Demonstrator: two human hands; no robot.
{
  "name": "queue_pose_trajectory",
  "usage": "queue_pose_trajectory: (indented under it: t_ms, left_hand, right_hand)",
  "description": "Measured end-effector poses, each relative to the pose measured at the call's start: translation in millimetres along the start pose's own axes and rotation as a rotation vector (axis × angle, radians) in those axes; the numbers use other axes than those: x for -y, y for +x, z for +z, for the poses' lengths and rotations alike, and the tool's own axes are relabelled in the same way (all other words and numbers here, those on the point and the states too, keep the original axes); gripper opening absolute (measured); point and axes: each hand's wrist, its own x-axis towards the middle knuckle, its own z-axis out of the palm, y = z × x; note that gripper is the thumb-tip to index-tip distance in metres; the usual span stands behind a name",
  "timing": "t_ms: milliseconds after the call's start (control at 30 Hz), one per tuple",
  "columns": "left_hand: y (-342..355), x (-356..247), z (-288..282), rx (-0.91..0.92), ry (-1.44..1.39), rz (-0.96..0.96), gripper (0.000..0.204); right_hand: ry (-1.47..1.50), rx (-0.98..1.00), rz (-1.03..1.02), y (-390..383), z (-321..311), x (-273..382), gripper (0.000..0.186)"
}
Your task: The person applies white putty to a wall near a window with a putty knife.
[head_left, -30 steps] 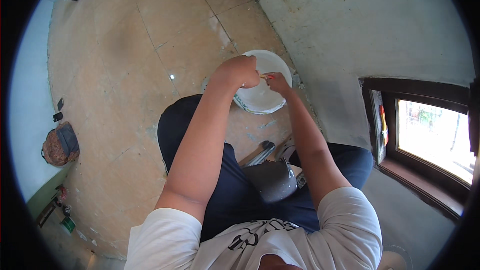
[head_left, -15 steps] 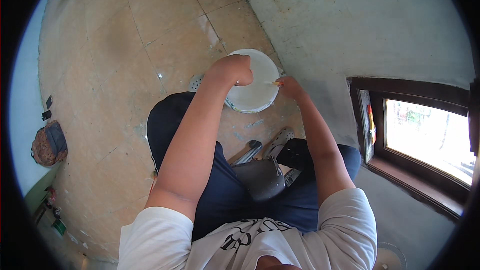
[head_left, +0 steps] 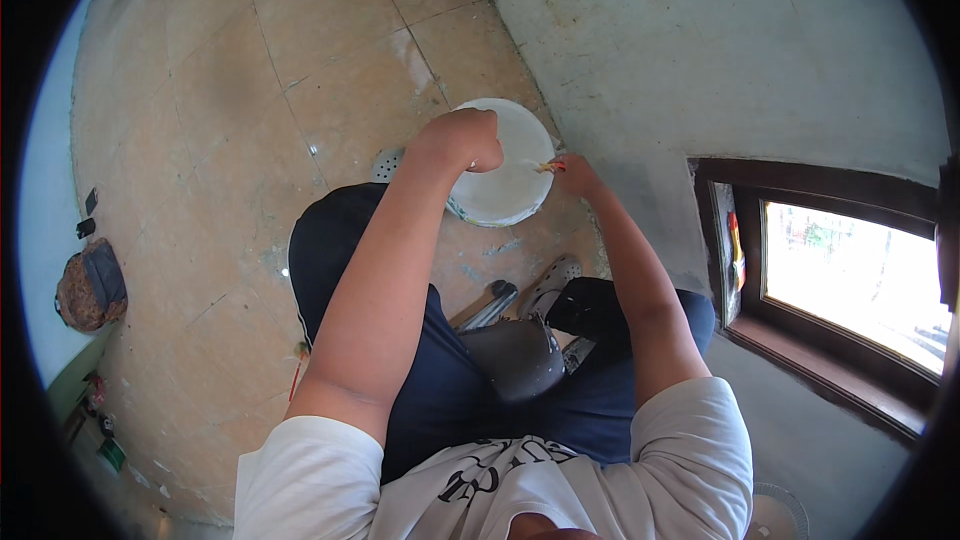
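A round white bucket (head_left: 515, 205) stands on the floor in front of me, with white, paint-like stuff inside. My left hand (head_left: 462, 140) is closed over its left side; what the fingers hold, if anything, is hidden beneath the hand. At the right rim, my right hand (head_left: 577, 176) is closed around a small paintbrush (head_left: 550, 167) with yellow and red on it. The brush points left over the bucket, its far end close to the white surface; I cannot tell whether it touches.
Between my legs is a dark grey stool-like piece (head_left: 515, 355). A wall (head_left: 640, 90) rises on the right, with a dark-framed window (head_left: 850, 280) and another red and yellow brush (head_left: 737, 250) on its ledge. A brown bag-like bundle (head_left: 88, 290) lies far left.
More of the paintbrush now shows past my right fingers, reaching a little further left over the bucket. My left hand has hardly moved.
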Motion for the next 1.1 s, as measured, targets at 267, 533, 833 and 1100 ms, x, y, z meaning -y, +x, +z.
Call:
queue_pose_trajectory:
  t_ms: [267,533,833,1100]
  left_hand:
    - [4,-2,0,-0.007,0.013,0.015,0.047]
    - [10,0,9,0.045,-0.007,0.025,0.037]
    - [35,-29,44,0.169,-0.311,0.064,0.048]
    - [51,-53,65,0.076,-0.497,0.063,0.038]
  right_hand:
    - [1.263,0.175,0.59,-44,24,12,0.03]
    - [1.522,0.327,0.474,-109,-49,96,0.025]
    - [1.692,0.359,0.221,-132,-53,121,0.027]
    - [1.492,0.195,0.182,-109,-58,133,0.021]
